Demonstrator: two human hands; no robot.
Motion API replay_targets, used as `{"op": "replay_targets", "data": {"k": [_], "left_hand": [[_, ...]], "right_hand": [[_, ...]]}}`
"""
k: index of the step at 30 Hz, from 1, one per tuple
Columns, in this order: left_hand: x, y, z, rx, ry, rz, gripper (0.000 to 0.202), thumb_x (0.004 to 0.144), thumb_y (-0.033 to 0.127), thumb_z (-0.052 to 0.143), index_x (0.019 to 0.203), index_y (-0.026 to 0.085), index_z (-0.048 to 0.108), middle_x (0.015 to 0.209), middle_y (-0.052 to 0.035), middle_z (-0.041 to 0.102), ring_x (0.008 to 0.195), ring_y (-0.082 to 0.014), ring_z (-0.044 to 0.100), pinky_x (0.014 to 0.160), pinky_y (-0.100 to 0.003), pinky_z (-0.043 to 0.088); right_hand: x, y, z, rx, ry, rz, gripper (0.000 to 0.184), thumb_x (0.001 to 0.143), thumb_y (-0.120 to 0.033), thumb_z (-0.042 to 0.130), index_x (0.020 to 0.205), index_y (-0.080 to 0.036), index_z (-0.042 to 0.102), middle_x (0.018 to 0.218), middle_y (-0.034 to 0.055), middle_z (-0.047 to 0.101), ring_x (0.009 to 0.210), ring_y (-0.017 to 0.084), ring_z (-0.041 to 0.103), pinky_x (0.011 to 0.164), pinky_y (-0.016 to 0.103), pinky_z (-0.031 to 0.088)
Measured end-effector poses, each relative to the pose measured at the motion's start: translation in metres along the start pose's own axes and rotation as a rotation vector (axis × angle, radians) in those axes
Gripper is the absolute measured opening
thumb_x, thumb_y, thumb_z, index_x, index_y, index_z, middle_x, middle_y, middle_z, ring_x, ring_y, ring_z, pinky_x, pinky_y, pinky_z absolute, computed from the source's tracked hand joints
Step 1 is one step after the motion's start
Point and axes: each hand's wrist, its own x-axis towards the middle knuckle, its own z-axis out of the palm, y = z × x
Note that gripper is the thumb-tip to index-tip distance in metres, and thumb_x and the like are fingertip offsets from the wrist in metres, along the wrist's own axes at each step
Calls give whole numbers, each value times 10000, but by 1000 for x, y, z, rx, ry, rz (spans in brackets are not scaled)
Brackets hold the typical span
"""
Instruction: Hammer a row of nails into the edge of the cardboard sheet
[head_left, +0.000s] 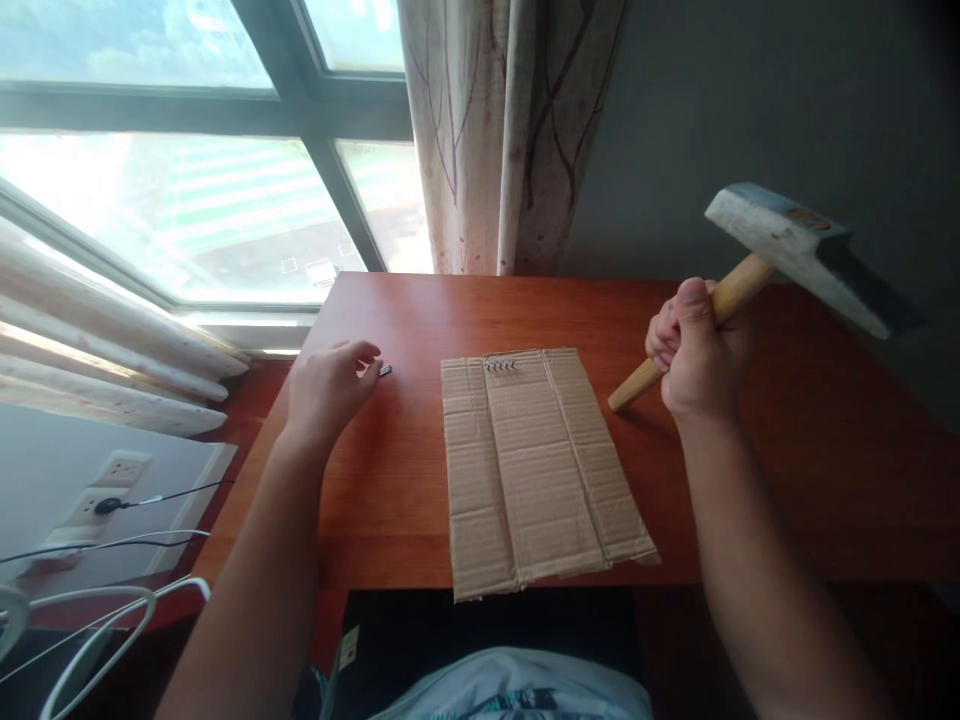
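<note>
I count one hammer in my right hand, one cardboard sheet left of it, about five nails thereon, one table beneath; metal pieces by my left hand stay uncountable.

We see a grey, wedge-shaped metal hammer head, scuffed, on a smooth yellowish wooden handle; a matt, creased rectangular brown cardboard sheet; a glossy reddish-brown wooden tabletop; a pale, branch-patterned cloth curtain.
</note>
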Motion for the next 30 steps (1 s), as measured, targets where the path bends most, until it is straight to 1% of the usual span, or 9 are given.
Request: {"op": "replay_targets", "data": {"k": [3,7,10,13,20,23,26,30], "left_hand": [[-11,0,6,193,-37,16,311,919,384,482,1070,244,715,1065,-76,739,889,-275,694,666,-343,471],[-18,6,8,338,-77,53,375,967,386,388,1066,233,716,1094,-105,713,899,-283,687,600,-332,422],[-18,8,8,381,-89,81,409,987,372,338,1052,227,715,1087,-109,707,900,-283,684,581,-328,399],[-17,7,9,412,-112,94,416,992,370,330,1023,218,716,1069,-113,704,886,-281,682,581,-320,389],[-16,9,10,460,-147,165,429,993,341,319,936,182,714,996,-151,692,833,-307,670,579,-332,381],[-16,12,9,490,-150,180,432,996,325,308,912,169,701,974,-154,690,809,-310,668,556,-336,364],[-16,15,10,529,-155,201,447,1005,298,273,907,149,684,948,-155,683,803,-310,672,541,-332,343],[-17,17,13,574,-166,240,476,1016,280,225,939,130,670,947,-168,672,825,-311,676,553,-328,350]], "right_hand": [[2,1,0,-1,27,11,570,803,-680,655,587,-241,362,455,-82,280,351,70,247,347,268,163],[-1,2,0,-23,53,14,574,799,-691,647,588,-250,347,463,-73,274,363,80,242,362,283,173],[-4,1,-1,-88,62,8,563,823,-692,615,594,-258,338,467,-63,274,368,95,254,365,296,188],[-6,0,-1,-132,52,-5,556,834,-713,577,608,-266,336,462,-60,275,365,106,256,365,308,197],[-5,-1,0,-54,58,-2,574,806,-717,611,583,-262,341,473,-61,275,365,94,250,354,309,178],[-4,0,-1,-41,37,-21,565,829,-694,606,586,-261,336,472,-59,277,370,95,241,363,310,173],[-5,0,-2,-69,30,-40,563,849,-699,571,590,-262,328,468,-60,265,374,100,236,373,312,175],[-6,1,-2,-128,66,-23,574,834,-741,543,596,-267,325,468,-61,265,371,106,246,372,308,191]]}}
